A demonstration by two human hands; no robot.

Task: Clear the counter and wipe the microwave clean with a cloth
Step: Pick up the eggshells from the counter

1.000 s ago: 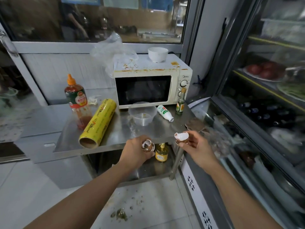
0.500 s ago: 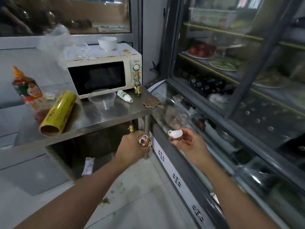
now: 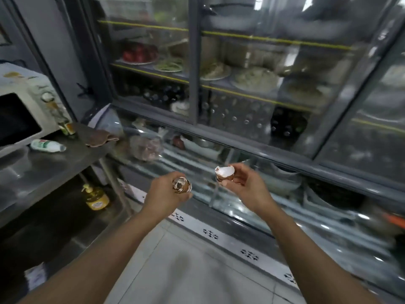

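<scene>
The person has swung round to the right, away from the worktop (image 3: 54, 159). A second ago the microwave (image 3: 26, 106) sat dead ahead; now only its right end shows at the left side of the view, and the glass-fronted fridge (image 3: 241, 84) with its plates of food fills most of what is in front.

Both hands have come away with the turn and hang over the floor, well clear of the worktop's front edge. The left hand (image 3: 166, 194) is curled round a small stack of broken eggshells (image 3: 181, 185), and the right hand (image 3: 243, 178) pinches a single eggshell half (image 3: 224, 172) between fingertips and thumb, white inside facing up. The grip looks the same as it did a moment ago.

To my eye the shells are being carried off to be thrown away, so the clearing is under way but not finished. Still on the worktop near its right edge are a small white bottle (image 3: 47, 145) lying on its side, a little glass bottle (image 3: 68, 126) standing just in front of the microwave's right corner, and a brown cloth (image 3: 100, 139) right at the corner. The microwave's top still shows stains, so I'd say the wiping has not begun.
</scene>
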